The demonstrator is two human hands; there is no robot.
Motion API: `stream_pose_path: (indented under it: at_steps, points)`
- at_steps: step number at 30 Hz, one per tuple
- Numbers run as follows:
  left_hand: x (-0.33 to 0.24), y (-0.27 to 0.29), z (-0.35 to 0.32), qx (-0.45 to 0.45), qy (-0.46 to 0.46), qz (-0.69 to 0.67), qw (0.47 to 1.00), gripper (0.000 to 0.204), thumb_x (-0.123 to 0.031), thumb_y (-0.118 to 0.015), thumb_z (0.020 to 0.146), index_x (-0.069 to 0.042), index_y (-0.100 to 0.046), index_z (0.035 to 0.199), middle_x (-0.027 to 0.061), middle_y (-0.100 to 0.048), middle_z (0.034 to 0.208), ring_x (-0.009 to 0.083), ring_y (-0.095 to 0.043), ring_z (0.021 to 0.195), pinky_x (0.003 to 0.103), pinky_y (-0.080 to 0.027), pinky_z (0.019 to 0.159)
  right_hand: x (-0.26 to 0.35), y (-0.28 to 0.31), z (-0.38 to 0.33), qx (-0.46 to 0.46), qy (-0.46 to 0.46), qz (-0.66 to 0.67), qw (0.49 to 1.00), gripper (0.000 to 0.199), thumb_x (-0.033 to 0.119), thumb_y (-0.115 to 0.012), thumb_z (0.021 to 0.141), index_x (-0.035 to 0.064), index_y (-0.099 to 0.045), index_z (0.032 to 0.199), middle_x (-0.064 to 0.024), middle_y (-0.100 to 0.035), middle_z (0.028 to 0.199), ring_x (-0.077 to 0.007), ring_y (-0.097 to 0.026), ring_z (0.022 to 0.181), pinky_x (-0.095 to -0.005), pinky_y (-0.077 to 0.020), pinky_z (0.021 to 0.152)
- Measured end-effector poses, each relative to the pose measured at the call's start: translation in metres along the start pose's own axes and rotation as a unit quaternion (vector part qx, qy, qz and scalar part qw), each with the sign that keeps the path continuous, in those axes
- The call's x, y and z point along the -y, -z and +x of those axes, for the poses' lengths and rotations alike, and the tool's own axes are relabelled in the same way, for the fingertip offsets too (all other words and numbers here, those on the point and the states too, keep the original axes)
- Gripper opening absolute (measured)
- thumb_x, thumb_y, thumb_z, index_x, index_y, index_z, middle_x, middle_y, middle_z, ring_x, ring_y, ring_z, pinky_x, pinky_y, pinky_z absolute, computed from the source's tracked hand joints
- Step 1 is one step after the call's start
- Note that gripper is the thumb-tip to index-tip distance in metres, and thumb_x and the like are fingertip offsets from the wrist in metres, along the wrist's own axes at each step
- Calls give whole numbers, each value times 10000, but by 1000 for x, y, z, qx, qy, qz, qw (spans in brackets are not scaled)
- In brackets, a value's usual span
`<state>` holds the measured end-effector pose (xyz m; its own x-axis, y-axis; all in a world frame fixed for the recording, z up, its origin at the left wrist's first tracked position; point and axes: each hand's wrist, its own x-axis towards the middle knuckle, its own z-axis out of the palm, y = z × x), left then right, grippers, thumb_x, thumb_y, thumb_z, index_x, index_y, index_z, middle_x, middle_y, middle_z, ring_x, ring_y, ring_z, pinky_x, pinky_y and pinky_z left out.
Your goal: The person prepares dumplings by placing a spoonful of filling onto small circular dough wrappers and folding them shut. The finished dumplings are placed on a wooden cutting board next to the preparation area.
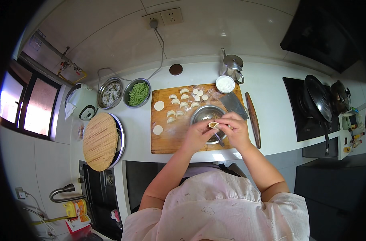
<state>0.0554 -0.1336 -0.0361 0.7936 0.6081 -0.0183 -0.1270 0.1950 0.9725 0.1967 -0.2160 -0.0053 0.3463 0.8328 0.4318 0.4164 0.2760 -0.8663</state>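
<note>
Over a steel bowl of filling, my left hand and my right hand are closed on one small dumpling. Its white wrapper is folded up, with yellowish filling showing at the top. A utensil handle leans out of the bowl below my fingers. Folded dumplings lie in rows on the floured wooden board. Flat round wrappers rest at its left side, and small dough pieces sit near the back.
A cleaver lies on the board's right, beside a bowl of white flour and a metal kettle. A rolling pin is at the board's edge. Bowls of green beans stand left; a wok sits on the right stove.
</note>
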Motion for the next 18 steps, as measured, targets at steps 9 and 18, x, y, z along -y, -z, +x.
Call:
stream_pose_path:
  at_steps: [9,18]
  points:
    - [-6,-4,-6,35,11,-28,999,278,26,-523,844,39,-508,1121,75,-576,1045,129,-559,954,262,-462,840,3,-1,0,-57,124,-109,985,183,12,-665,678,39,-654,858,-90,-586,752,-237,-558,688,-313,-448,615]
    - [-1,1,-9,25,16,-23,999,233,9,-510,855,36,-525,1086,65,-585,1010,124,-563,926,256,-473,803,12,4,-1,-1,127,-134,983,247,67,-695,658,90,-671,903,-66,-566,847,-231,-544,751,-320,-445,649]
